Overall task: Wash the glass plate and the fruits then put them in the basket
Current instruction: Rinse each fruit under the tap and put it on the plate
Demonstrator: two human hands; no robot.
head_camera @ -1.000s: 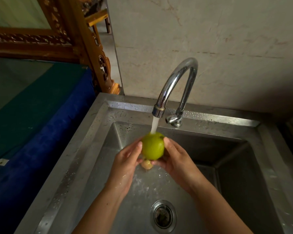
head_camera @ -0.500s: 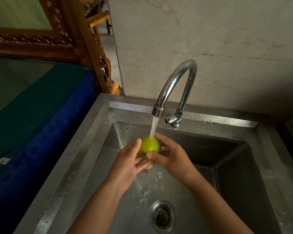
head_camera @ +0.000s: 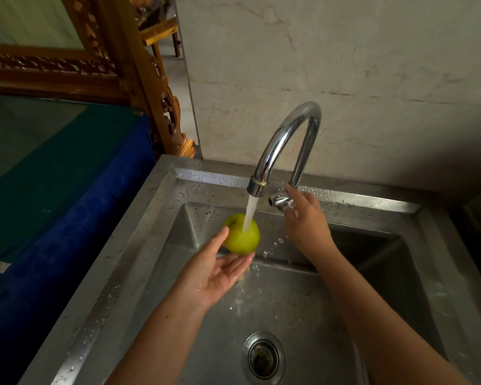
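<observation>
A green round fruit [head_camera: 242,236] sits in the cupped fingers of my left hand [head_camera: 214,273], over the steel sink [head_camera: 156,245]. Water from the chrome tap [head_camera: 286,143] runs straight onto the fruit's top. My right hand [head_camera: 306,220] is up at the tap's handle [head_camera: 281,201], fingers touching and partly wrapped round it. The small brownish object seen earlier under the fruit is now hidden behind my left fingers. No glass plate and no basket is in view.
The sink's drain [head_camera: 263,357] lies near the front of the basin. A blue and green covered surface [head_camera: 53,190] adjoins the sink on the left, with carved wooden furniture [head_camera: 139,79] behind it. A pale marble wall [head_camera: 345,65] stands behind the tap.
My right hand has let go of the fruit and risen to the tap's handle. My left hand alone now holds the fruit under the stream.
</observation>
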